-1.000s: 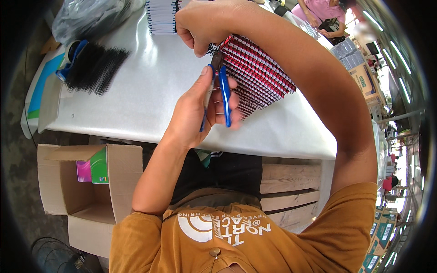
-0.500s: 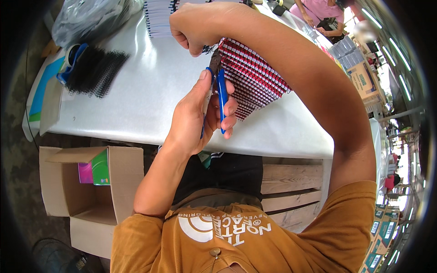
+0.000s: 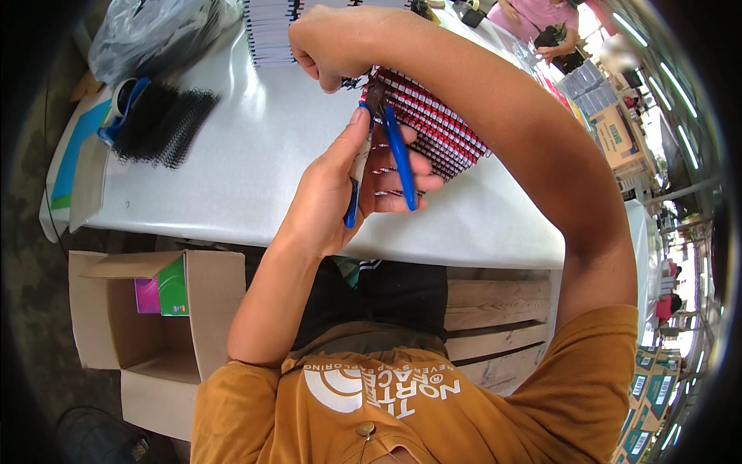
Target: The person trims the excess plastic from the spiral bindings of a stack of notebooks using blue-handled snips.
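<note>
My left hand (image 3: 328, 174) is wrapped round a pair of pliers (image 3: 401, 158) with blue handles. The handles stand spread, and the dark jaws reach the near left corner of a stack of spiral-bound books (image 3: 433, 116) with red and white edges and dark coils. Above that corner my right hand (image 3: 332, 46) is curled, its arm arching over the stack from the right. Dark coil ends show just below its fingers; whatever it pinches is hidden. To the left on the white table lies a bundle of black binding coils (image 3: 170, 127).
Beside the coils sits a blue tape dispenser (image 3: 124, 112), with a clear plastic bag (image 3: 154, 35) behind. White bound books (image 3: 269, 35) lie at the far edge. An open cardboard box (image 3: 212, 309) stands below the white table (image 3: 193, 201). A person in pink (image 3: 533, 19) is at the far right.
The pliers' handles have spread wider and tilted to the right, with my left fingers straightening along them. My right hand has stayed nearly in place.
</note>
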The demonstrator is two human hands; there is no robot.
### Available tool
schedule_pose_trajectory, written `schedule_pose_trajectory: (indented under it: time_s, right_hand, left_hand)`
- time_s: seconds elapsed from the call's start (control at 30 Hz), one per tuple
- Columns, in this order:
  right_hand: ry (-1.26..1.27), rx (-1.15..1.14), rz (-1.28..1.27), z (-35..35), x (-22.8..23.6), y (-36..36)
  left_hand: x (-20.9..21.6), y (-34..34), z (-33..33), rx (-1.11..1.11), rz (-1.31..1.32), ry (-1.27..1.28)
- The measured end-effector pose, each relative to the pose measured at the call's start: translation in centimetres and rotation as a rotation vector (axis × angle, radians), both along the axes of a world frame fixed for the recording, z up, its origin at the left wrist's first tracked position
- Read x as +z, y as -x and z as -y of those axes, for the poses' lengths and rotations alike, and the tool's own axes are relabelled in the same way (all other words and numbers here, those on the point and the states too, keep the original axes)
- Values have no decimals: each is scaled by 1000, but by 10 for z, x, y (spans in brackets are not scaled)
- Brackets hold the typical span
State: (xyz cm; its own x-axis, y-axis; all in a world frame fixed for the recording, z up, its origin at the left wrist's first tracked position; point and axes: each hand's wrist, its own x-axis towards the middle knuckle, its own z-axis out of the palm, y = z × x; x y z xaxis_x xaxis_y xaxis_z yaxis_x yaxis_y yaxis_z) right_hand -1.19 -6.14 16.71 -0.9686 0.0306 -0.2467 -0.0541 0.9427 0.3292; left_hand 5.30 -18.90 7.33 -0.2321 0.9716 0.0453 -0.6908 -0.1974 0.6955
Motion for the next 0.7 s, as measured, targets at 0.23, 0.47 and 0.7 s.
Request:
schedule_pose_trajectory:
  time_s: [0.23, 0.47, 0.7]
  right_hand:
    - [-34, -78, 6, -6, -7, 18]
    - [83, -134, 1, -6, 1, 12]
    - [160, -150, -34, -9, 5, 6]
  left_hand:
    - [-22, 8, 1, -224, 197, -314]
    - [5, 5, -6, -57, 113, -128]
    - [1, 1, 4, -88, 118, -184]
